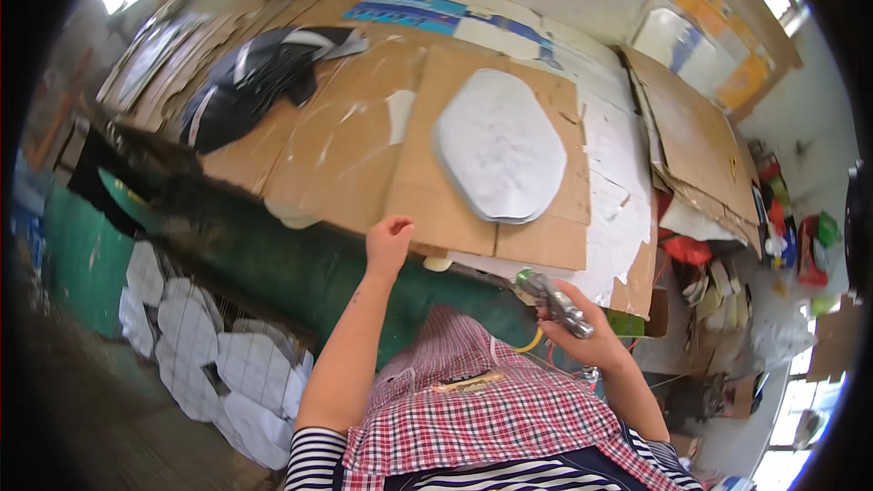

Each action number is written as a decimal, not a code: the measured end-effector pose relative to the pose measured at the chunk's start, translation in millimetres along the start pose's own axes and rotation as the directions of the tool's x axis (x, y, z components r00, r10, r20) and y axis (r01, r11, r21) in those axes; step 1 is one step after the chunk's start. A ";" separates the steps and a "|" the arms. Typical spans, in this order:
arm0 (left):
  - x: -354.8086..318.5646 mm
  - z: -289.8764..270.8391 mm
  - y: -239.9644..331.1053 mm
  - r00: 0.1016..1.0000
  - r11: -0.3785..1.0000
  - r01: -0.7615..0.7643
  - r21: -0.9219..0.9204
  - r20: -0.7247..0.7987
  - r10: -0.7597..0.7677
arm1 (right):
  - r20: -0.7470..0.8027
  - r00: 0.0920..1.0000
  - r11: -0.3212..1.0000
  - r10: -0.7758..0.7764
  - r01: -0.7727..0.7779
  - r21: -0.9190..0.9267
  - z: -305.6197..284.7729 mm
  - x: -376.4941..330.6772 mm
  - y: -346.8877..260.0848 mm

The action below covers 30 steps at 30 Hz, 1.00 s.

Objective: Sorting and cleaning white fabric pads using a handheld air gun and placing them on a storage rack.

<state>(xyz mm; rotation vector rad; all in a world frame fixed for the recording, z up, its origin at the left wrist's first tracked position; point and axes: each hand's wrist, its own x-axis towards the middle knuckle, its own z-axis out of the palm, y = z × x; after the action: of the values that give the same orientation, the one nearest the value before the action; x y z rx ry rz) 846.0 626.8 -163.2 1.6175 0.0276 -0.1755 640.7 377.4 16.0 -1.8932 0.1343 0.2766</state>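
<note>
One rounded white pad (500, 145) flat on brown cardboard (423, 191) atop bench (341, 286). Right hand (593, 329) wrapped around silver spray gun (559, 302), by bench's near edge; left hand (389, 244) curled closed, near cardboard's front edge. More pale pads (189, 336) low at left.

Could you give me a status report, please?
Left grip loosely curled, nothing visible in it. Right grip closed around metal gun-like tool. Pale grey pad flat on cardboard, nothing atop it. Dark cloth lies left, clear of pad.
</note>
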 end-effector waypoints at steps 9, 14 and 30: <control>56.6 123.7 -24.5 0.997 0.644 -0.071 0.762 0.039 0.063 | -0.382 0.924 0.969 0.016 0.080 0.234 -61.5 -30.1 31.7; 57.0 120.2 -16.7 1.000 0.705 0.019 0.709 -0.004 -0.023 | -0.345 0.937 0.970 0.062 0.024 0.241 -67.6 -11.5 39.1; -260.1 -83.0 47.4 0.978 0.283 -0.058 -0.957 -0.112 -0.178 | 0.304 0.949 0.993 0.079 -0.102 0.062 10.0 44.0 55.7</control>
<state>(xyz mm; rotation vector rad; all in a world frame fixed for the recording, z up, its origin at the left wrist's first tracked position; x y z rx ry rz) 603.1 730.0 -78.8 0.3449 0.3057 -0.0194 669.3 370.1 -49.4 -1.7478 0.0247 0.6112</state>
